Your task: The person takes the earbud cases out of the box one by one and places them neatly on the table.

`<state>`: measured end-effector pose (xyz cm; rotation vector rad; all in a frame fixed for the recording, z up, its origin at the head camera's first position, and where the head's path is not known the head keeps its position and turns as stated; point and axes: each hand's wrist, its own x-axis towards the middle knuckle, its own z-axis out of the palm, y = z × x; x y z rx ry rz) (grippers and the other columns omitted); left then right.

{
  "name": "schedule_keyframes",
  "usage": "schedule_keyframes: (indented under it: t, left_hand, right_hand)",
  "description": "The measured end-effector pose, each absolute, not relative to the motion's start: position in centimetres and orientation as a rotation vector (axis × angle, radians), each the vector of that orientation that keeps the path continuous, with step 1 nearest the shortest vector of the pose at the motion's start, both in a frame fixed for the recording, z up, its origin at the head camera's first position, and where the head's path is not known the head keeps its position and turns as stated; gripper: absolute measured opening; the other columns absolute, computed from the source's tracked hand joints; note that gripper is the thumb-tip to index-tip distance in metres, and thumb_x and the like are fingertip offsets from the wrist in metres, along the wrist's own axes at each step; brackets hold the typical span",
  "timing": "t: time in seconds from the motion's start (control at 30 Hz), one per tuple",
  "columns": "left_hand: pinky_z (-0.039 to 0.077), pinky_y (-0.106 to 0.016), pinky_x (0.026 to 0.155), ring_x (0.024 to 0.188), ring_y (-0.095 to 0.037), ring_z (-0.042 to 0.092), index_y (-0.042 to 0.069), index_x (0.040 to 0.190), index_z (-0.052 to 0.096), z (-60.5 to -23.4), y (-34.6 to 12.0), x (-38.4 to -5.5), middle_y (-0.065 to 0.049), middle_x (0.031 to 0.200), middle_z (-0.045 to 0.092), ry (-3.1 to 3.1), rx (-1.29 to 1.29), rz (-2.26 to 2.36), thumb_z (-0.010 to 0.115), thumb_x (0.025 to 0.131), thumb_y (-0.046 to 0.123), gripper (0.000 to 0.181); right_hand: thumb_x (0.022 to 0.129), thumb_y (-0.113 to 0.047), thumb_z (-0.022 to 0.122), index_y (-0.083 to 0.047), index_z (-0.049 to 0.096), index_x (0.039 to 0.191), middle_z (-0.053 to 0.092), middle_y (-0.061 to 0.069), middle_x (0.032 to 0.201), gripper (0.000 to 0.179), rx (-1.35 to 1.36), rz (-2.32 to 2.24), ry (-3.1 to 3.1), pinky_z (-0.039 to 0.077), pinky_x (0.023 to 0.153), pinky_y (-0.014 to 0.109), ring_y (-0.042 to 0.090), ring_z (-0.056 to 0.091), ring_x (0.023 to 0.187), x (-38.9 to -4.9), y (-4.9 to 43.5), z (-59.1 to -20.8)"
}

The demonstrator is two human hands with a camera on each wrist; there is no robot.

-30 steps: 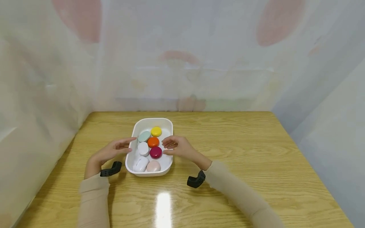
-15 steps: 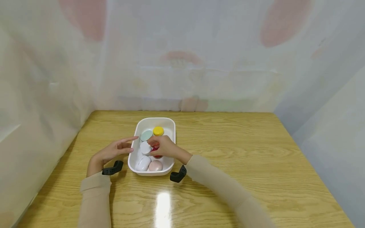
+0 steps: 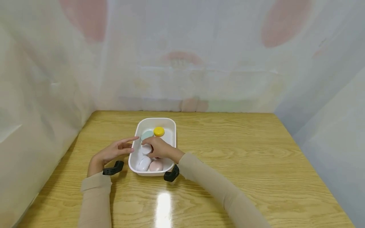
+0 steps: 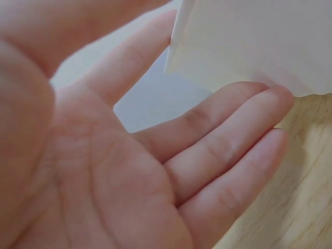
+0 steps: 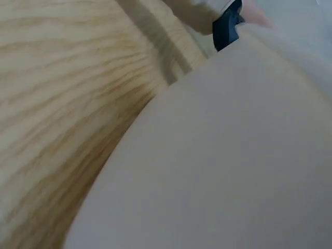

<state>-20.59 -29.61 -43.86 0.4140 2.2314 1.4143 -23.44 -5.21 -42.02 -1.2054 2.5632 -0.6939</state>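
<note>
A white rectangular tray (image 3: 169, 132) stands left of centre on the wooden table. My right hand (image 3: 163, 148) reaches into it, thumb and fingers curled round a small round white case (image 3: 146, 149). The orange and dark-red round cases are hidden beneath this hand. My left hand (image 3: 114, 151) is at the tray's left side, fingertips at the rim. In the left wrist view, the left hand's fingers (image 4: 223, 150) extend loosely beside the tray's pale wall (image 4: 249, 46). The right wrist view does not show the right hand's grip.
Also in the tray lie a yellow round case (image 3: 158, 131), a pale green one (image 3: 146, 135), a glossy white oval one (image 3: 144, 163) and a pale pink one (image 3: 156, 165). The wooden table (image 3: 242, 152) extends right; pale sheeting (image 3: 182, 85) stands behind it.
My right hand has moved left from the tray's right side, across the orange and dark-red cases, and has closed round the white case. The left hand stays at the left rim.
</note>
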Motion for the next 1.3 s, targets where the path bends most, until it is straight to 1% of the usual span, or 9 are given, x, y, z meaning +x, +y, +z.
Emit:
schedule_keyframes:
  t: [0.23,0.37,0.47,0.53,0.6,0.7,0.9,1.13,1.3]
  left_hand:
    - [0.048,-0.040,0.099,0.121,-0.019,0.055,0.014,0.153,0.026,-43.9,-29.6,-20.6,-0.029,0.145,0.043,2.208,0.412,1.435,0.054,0.099,0.024,0.062]
    - [0.049,-0.039,0.098,0.123,-0.025,0.055,0.013,0.153,0.026,-43.9,-29.5,-20.7,-0.030,0.145,0.043,2.206,0.405,1.441,0.054,0.099,0.023,0.062]
    - [0.050,-0.040,0.098,0.124,-0.030,0.054,0.011,0.153,0.026,-43.7,-29.4,-20.7,-0.030,0.144,0.044,2.209,0.402,1.453,0.055,0.098,0.022,0.063]
    - [0.050,-0.042,0.099,0.125,-0.032,0.053,0.011,0.153,0.026,-43.7,-29.2,-20.7,-0.030,0.144,0.044,2.204,0.397,1.454,0.056,0.098,0.023,0.063]
    - [0.049,-0.044,0.100,0.125,-0.032,0.053,0.012,0.153,0.026,-43.7,-29.1,-20.7,-0.030,0.143,0.044,2.203,0.394,1.450,0.056,0.098,0.024,0.064]
    - [0.049,-0.044,0.100,0.124,-0.031,0.053,0.014,0.153,0.027,-43.8,-29.1,-20.6,-0.029,0.143,0.045,2.211,0.377,1.443,0.057,0.098,0.025,0.063]
    - [0.048,-0.044,0.101,0.126,-0.032,0.052,0.016,0.152,0.029,-44.1,-29.2,-20.8,-0.028,0.144,0.044,2.219,0.398,1.440,0.056,0.098,0.025,0.062]
    - [0.048,-0.041,0.100,0.115,-0.012,0.057,0.014,0.153,0.028,-44.2,-29.2,-20.8,-0.028,0.142,0.046,2.197,0.400,1.458,0.055,0.098,0.024,0.062]
    - [0.049,-0.041,0.099,0.117,-0.018,0.056,0.014,0.152,0.029,-44.1,-29.5,-20.7,-0.029,0.142,0.046,2.212,0.386,1.450,0.056,0.098,0.024,0.061]
  right_hand:
    - [0.083,-0.015,0.076,-0.006,0.060,0.129,0.063,0.007,0.128,0.050,-1.214,-0.664,2.561,0.044,0.096,0.019,0.016,0.057,0.113,-23.4,-4.7,-42.0]
    - [0.081,-0.011,0.077,-0.006,0.060,0.130,0.063,0.010,0.118,0.052,-1.193,-0.650,2.540,0.044,0.083,0.017,0.016,0.056,0.100,-23.6,-4.2,-41.5]
    - [0.081,-0.007,0.075,-0.006,0.058,0.131,0.062,0.010,0.120,0.053,-1.195,-0.610,2.513,0.044,0.083,0.018,0.017,0.053,0.098,-23.9,-3.7,-40.8]
    - [0.082,-0.008,0.075,-0.007,0.056,0.133,0.060,0.010,0.128,0.054,-1.198,-0.556,2.475,0.045,0.094,0.020,0.017,0.054,0.107,-24.1,-3.3,-40.2]
    - [0.083,-0.010,0.074,-0.008,0.054,0.136,0.057,0.007,0.138,0.056,-1.207,-0.480,2.428,0.041,0.107,0.024,0.017,0.053,0.121,-24.3,-3.0,-39.3]
    - [0.084,-0.009,0.073,-0.007,0.054,0.136,0.058,0.008,0.138,0.055,-1.241,-0.425,2.324,0.040,0.112,0.029,0.020,0.053,0.129,-24.9,-3.0,-37.9]
    - [0.083,-0.008,0.073,-0.004,0.061,0.126,0.066,0.010,0.127,0.045,-1.329,-0.412,2.249,0.044,0.106,0.029,0.022,0.059,0.120,-26.1,-4.2,-37.5]
    - [0.082,-0.009,0.075,-0.008,0.064,0.121,0.066,0.006,0.123,0.041,-1.328,-0.399,2.311,0.043,0.104,0.022,0.018,0.058,0.114,-26.8,-5.1,-39.6]
    - [0.081,-0.008,0.075,-0.010,0.066,0.122,0.068,0.003,0.124,0.041,-1.355,-0.393,2.327,0.043,0.102,0.020,0.016,0.059,0.113,-26.9,-5.7,-39.9]
